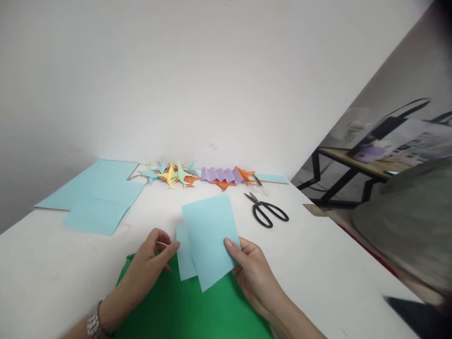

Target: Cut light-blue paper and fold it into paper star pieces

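Observation:
Two light blue paper pieces (212,238) are pinched in my right hand (256,275), its thumb on the front of the larger one and its fingers behind. The smaller piece sticks out at the left, partly hidden behind the larger. Close to that left edge is my left hand (151,259), its fingers loosely curled and its thumb apart from them. The thumb tip is right at the paper's edge; whether it touches I cannot tell. Black-handled scissors (264,207) lie slightly open on the white table (151,214), beyond my right hand.
Large light blue sheets (102,186) lie at the table's left. Along the wall are folded paper stars (171,175) in several colours and a pleated purple paper (222,175). A green cloth (190,310) is beneath my hands. A wooden-topped table (353,160) with bags stands at right.

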A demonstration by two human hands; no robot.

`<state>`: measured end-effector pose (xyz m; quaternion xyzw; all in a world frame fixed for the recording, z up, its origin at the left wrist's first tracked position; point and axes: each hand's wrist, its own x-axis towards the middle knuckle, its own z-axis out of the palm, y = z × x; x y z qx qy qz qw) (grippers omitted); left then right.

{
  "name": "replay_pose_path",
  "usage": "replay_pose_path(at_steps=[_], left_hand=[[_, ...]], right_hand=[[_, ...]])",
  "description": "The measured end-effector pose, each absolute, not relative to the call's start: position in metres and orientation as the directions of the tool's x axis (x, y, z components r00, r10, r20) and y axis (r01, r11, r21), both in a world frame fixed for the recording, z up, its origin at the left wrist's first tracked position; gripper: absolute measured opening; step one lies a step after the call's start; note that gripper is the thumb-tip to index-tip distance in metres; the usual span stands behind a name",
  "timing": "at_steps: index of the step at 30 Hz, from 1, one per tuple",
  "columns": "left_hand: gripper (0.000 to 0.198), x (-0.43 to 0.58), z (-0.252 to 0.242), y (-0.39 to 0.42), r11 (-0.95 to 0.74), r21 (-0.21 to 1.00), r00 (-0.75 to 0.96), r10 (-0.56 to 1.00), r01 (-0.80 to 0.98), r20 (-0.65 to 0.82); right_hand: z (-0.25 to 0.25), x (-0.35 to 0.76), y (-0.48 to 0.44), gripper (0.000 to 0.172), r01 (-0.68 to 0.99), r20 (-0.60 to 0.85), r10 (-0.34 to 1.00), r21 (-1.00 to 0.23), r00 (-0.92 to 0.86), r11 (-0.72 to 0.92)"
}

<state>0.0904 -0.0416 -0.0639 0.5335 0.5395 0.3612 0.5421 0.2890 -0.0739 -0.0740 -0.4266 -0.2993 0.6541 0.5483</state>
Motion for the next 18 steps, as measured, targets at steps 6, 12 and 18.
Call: replay_pose_path(at_steps=[6, 12, 18], left_hand=[[0.043, 0.092, -0.059, -0.041, 0.348, 0.934, 0.418, 0.862, -0.078, -0.286], [0.059, 0.032, -0.046, 0.000, 0.138, 0.824, -0.159, 0.985, 0.550, -0.059], [0.050, -0.010, -0.035, 0.014, 0.357, 0.288, -0.384, 0.922, 0.889, 0.043]], right_hand=[[-0.076, 0.286, -0.076, 0.030, -0.351, -0.275, 0.959, -0.893, -0.074, -0.283], [-0.080, 0.291, -0.070, 0.035, -0.242, -0.337, 0.939, -0.918, 0.065, -0.312], [-0.075, 0.292, -0.069, 0.026, -0.160, -0.299, 0.936, -0.949, 0.184, -0.271]])
